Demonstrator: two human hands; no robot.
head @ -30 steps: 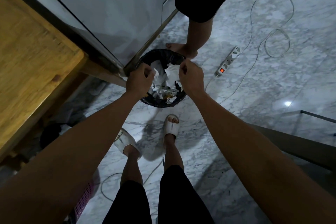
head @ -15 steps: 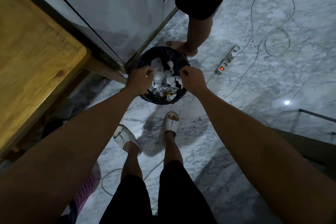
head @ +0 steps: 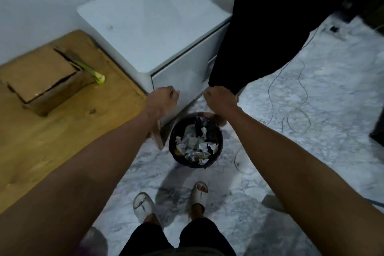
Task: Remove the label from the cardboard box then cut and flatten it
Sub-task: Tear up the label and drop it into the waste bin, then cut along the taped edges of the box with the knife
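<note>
Cardboard box (head: 44, 78): brown, top flaps shut, resting on the wooden table (head: 41, 147) at the left of the view, well apart from both hands. Cutter with a green handle (head: 91, 70): lies on the table just beside the box's right edge, touching or nearly so. White cabinet (head: 153, 33): stands right of the table, against the wall. Left hand (head: 164, 98): raised in front of the cabinet's lower corner, fingers curled into a loose fist; nothing visible in its grip. Right hand (head: 221, 100): raised beside it, fingers likewise curled inward, back of the hand to the camera; whether it holds anything cannot be told. Black bin (head: 195, 140): on the marble floor (head: 291, 131) below and between the hands, lined with a dark bag and filled with crumpled white paper scraps (head: 194, 147). Slippers (head: 143, 207): pale pair on the wearer's feet, near the bin. Second person in black clothing (head: 268, 27): stands beside the cabinet. Thin cables (head: 299, 97): looped on the floor at right.
</note>
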